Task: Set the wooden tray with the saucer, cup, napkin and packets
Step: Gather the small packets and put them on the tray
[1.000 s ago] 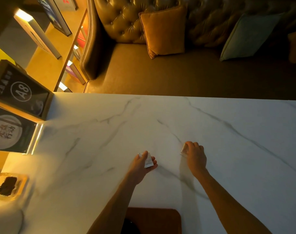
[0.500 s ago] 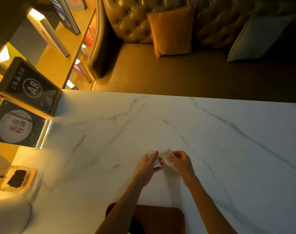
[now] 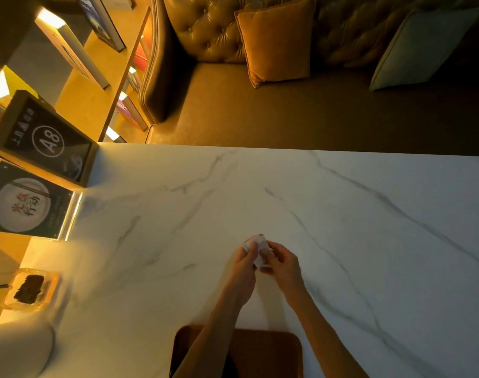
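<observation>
Small white packets are pinched between both hands above the white marble table. My left hand grips them from the left, and my right hand from the right, fingers touching. The wooden tray lies at the near table edge under my forearms; something dark sits on it, mostly hidden by my left arm. No saucer, cup or napkin shows clearly.
Two dark sign stands, one marked A8, stand at the table's left end. A glass dish with dark contents sits at the near left. A white rounded object fills the bottom-left corner. A leather sofa with cushions runs beyond the far edge.
A second ago my hands were apart, each on a packet on the table. They have come together, and both now hold the packets between them, lifted slightly.
</observation>
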Available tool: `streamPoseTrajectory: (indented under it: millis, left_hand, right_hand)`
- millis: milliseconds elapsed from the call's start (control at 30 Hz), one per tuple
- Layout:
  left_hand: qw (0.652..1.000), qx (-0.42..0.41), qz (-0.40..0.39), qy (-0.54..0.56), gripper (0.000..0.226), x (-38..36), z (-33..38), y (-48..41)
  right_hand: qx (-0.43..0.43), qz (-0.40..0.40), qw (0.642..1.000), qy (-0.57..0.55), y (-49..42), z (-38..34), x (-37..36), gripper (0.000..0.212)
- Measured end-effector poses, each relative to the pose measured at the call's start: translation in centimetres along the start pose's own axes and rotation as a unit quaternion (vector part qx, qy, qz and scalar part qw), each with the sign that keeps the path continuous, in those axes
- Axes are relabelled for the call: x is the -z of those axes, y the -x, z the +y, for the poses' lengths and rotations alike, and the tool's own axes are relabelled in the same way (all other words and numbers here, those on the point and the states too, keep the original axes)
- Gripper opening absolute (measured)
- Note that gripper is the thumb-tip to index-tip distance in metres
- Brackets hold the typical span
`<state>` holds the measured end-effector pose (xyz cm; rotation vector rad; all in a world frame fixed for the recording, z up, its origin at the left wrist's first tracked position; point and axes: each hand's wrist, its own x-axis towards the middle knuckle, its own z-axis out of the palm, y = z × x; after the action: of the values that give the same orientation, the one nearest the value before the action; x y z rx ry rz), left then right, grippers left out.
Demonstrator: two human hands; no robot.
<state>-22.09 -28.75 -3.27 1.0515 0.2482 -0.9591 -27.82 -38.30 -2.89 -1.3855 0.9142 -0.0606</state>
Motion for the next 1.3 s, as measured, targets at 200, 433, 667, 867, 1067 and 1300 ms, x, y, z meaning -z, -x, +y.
streamPoseTrajectory:
  millis: [200, 433, 667, 867, 1067, 1300]
  left_hand:
    - [0.884, -0.187, 0.079, -0.421, 0.014, 0.4, 1.5, -3.3]
    - [0.770, -0.265, 0.114, -0.569, 0.019, 1.4, 0.9, -7.1]
    - [0.743, -0.237, 0.112, -0.616, 0.033, 4.3, -1.4, -8.5]
    - [0.754, -0.251, 0.072, -0.602, 0.030, 4.3, -1.1, -8.7]
    - [0.765, -0.233, 0.084, -0.594, 0.011, 3.7, -0.4, -8.8]
    - [0.974, 0.155, 0.068, -0.151, 0.035, 3.1, 3.0, -3.0]
  right_hand:
    - [0.217, 0.041, 0.939, 0.263, -2.8, -0.7, 1.9, 0.026]
    - [0.256, 0.075, 0.923, 0.276, -5.8, 0.4, 1.2, 0.030]
    - [0.192, 0.029, 0.947, 0.255, -6.6, 2.7, 0.9, 0.038]
    - [0.211, 0.028, 0.938, 0.273, -7.0, 3.2, 0.9, 0.031]
    - [0.218, 0.065, 0.913, 0.339, -7.1, 3.0, 1.0, 0.024]
    - [0.267, 0.005, 0.916, 0.298, -2.2, 2.1, 2.4, 0.024]
